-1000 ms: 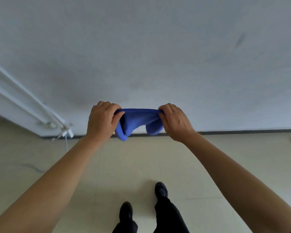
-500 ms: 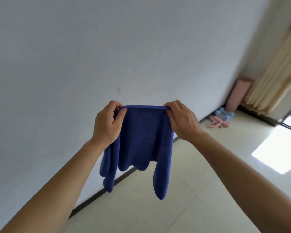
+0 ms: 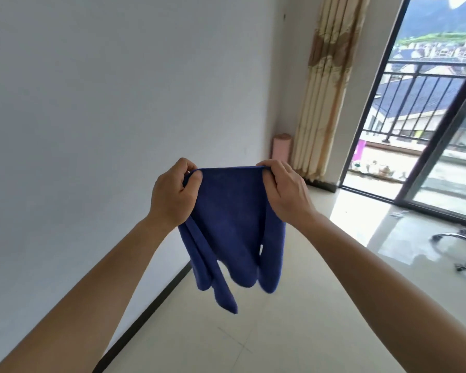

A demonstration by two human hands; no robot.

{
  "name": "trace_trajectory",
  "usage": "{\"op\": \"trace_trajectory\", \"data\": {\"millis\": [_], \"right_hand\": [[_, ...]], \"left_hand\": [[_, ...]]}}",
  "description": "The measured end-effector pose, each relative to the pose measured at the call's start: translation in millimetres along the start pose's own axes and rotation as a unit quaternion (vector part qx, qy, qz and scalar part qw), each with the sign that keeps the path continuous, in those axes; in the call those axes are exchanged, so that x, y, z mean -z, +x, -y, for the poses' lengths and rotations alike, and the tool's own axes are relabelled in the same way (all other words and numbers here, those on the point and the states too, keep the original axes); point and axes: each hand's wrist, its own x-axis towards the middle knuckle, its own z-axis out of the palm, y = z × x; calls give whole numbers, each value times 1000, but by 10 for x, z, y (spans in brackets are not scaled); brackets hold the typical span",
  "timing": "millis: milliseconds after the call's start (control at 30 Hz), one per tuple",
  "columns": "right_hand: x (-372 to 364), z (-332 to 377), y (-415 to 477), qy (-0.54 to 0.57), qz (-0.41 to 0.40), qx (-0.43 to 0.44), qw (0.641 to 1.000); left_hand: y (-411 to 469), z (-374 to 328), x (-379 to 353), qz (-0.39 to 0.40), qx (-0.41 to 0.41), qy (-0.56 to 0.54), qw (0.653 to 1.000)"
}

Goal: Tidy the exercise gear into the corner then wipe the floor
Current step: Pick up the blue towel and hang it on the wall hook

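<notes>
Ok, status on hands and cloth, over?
Left hand, right hand: each pinching the top edge of the blue cloth. Cloth hangs spread, off the floor. Nothing in the way below it.

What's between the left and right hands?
In the head view, the top edge of the blue cloth stretches between the left hand and the right hand, each pinching it; the rest hangs below.

Beige patterned curtain (image 3: pixel 326 84) hangs just beside the dark-framed sliding glass door (image 3: pixel 373 98). Black balcony railing (image 3: pixel 420 103) stands outside. Chrome chair base (image 3: pixel 452 235) at far right. Black baseboard (image 3: pixel 158 300) lines the white wall (image 3: pixel 92 103).
</notes>
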Motion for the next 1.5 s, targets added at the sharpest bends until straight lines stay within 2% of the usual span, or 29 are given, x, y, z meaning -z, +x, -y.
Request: {"op": "trace_trajectory", "data": {"millis": [267, 433, 533, 667, 767, 1000, 1167, 1333, 1500], "right_hand": [[-141, -1306, 882, -54, -44, -41, 997], [-140, -2198, 1653, -150, 22, -45, 987], [-59, -2698, 2032, -203, 65, -39, 976], [136, -3313, 2481, -241, 34, -53, 968], [194, -3934, 2798, -281, 42, -94, 954], [64, -5670, 3723, -262, 67, -165, 949], [102, -6962, 4692, -196, 108, -210, 952], [59, -7745, 5871, -150, 106, -220, 958], [-256, -8363, 6992, -144, 71, -158, 974]], "left_hand": [[1316, 303, -1384, 50, -41, 10, 998], [2355, 586, -2300, 96, -52, -36, 993], [3002, 662, -2786, 135, -92, -22, 986], [3727, 699, -3457, 184, -149, 9, 972], [4151, 762, -4045, 217, -153, 7, 964], [5202, 999, -5713, 253, -141, 20, 957], [6088, 1047, -6749, 301, -80, 60, 948], [7030, 1120, -7360, 245, -73, 77, 964], [7997, 1464, -7867, 194, -60, 69, 977]]}}
